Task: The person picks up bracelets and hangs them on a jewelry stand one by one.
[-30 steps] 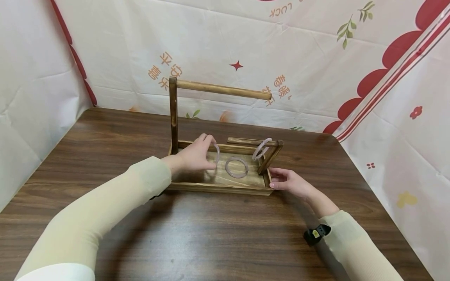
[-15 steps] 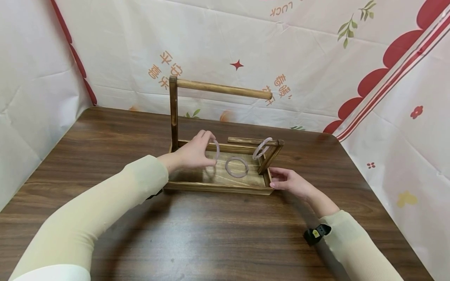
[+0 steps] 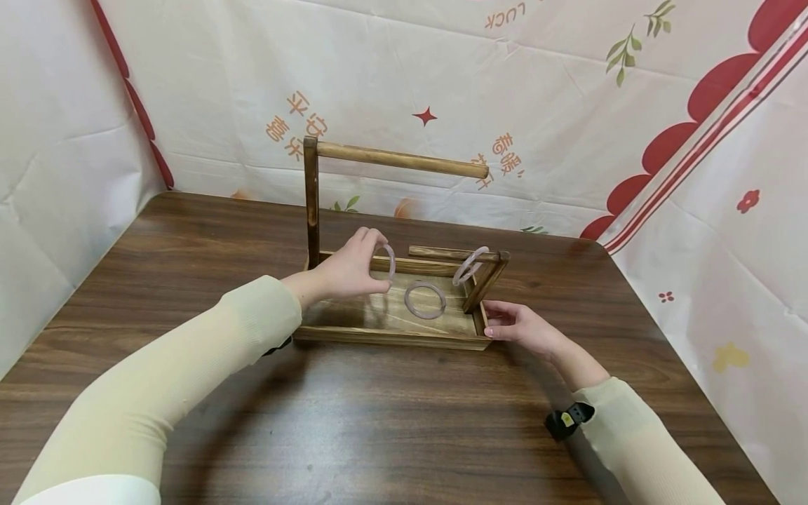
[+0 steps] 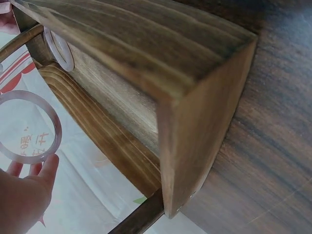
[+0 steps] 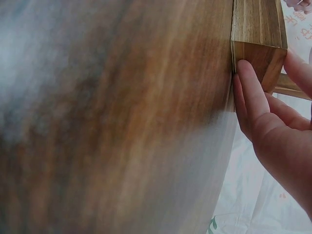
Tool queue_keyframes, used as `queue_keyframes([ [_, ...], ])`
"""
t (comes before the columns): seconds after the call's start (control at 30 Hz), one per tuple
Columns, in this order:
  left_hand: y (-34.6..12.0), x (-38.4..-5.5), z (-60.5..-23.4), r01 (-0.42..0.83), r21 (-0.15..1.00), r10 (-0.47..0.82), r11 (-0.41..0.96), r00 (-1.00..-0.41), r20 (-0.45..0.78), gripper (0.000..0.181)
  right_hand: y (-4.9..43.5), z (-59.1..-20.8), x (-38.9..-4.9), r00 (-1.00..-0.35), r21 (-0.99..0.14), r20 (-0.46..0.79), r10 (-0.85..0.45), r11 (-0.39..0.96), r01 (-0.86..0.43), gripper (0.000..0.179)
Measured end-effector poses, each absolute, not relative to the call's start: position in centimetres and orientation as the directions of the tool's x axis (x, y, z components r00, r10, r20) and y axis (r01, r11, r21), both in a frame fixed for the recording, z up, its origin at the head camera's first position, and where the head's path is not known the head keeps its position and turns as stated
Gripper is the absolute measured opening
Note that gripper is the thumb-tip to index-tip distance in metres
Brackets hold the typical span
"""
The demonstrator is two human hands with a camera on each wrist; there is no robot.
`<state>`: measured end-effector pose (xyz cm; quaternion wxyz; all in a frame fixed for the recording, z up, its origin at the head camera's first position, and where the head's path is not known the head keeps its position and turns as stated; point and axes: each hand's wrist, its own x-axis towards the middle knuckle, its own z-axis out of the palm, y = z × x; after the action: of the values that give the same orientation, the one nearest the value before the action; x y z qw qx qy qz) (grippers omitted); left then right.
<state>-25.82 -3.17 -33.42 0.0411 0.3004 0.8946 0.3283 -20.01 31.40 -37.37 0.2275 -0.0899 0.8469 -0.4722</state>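
Note:
My left hand (image 3: pixel 353 270) pinches a pale purple translucent bangle (image 3: pixel 391 261) between thumb and fingertips, upright above the wooden tray stand (image 3: pixel 385 338). In the left wrist view the held bangle (image 4: pixel 57 129) shows almost as a full circle. A second bangle (image 3: pixel 425 317) lies flat on the tray floor. A third bangle (image 3: pixel 466 270) hangs on the low wooden bar (image 3: pixel 435 254) near the right post. My right hand (image 3: pixel 520 330) rests against the tray's right end; in the right wrist view its fingers (image 5: pixel 253 92) lie nearly straight along the end panel (image 5: pixel 258 56), with the thumb at the rim.
A taller post (image 3: pixel 312 203) at the tray's left end carries a long upper bar (image 3: pixel 404 160) with a free right tip. The stand sits on a dark wood table (image 3: pixel 379 421). A white printed cloth (image 3: pixel 379 77) hangs behind it.
My left hand has lifted slightly with the bangle, up from near the tray floor. The right hand, the tray stand and the other two bangles have stayed in place.

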Motion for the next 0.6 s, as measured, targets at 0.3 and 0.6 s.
queue_keyframes([
  [0.3, -3.11, -25.68, -33.06, 0.524, 0.604, 0.570, 0.601, -0.810, 0.137, 0.063, 31.51, -37.35, -20.10, -0.882, -0.833, -0.312, -0.353, 0.547, 0.075, 0.069],
  [0.6, -3.09, -25.56, -32.70, 0.530, 0.628, 0.579, 0.569, -0.801, 0.152, 0.060, 31.45, -37.42, -20.09, -0.879, -0.840, -0.301, -0.370, 0.538, 0.061, 0.069],
])
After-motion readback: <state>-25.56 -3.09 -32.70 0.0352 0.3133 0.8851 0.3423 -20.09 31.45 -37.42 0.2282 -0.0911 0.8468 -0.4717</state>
